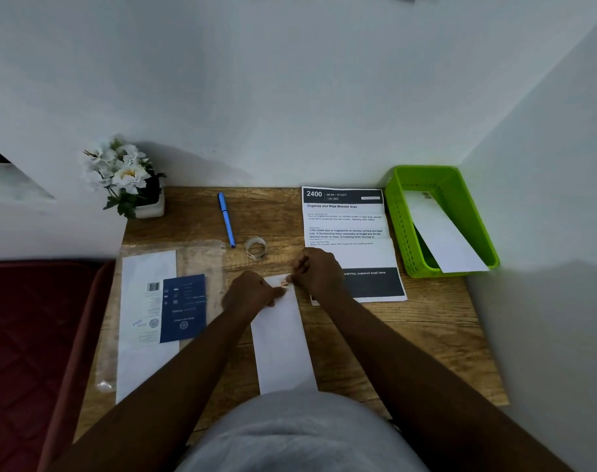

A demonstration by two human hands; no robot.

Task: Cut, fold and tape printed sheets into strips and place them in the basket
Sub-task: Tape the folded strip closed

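A long white folded paper strip [283, 342] lies lengthwise on the wooden desk [426, 328] in front of me. My left hand [253, 292] presses on the strip's far end. My right hand [316, 272] pinches at the same far end, fingertips meeting the left hand's; something small sits between them, too small to identify. A clear tape roll [256, 247] lies just beyond my hands. A printed sheet [350, 229] lies unfolded to the right. The green basket [406, 233] at the far right holds one folded white strip [441, 229].
A blue pen [226, 219] lies at the back of the desk. A white flower pot [130, 180] stands at the back left corner. A clear sleeve with white paper and a blue booklet [183, 308] lies on the left. A dark red cushion [28, 335] borders the desk's left edge.
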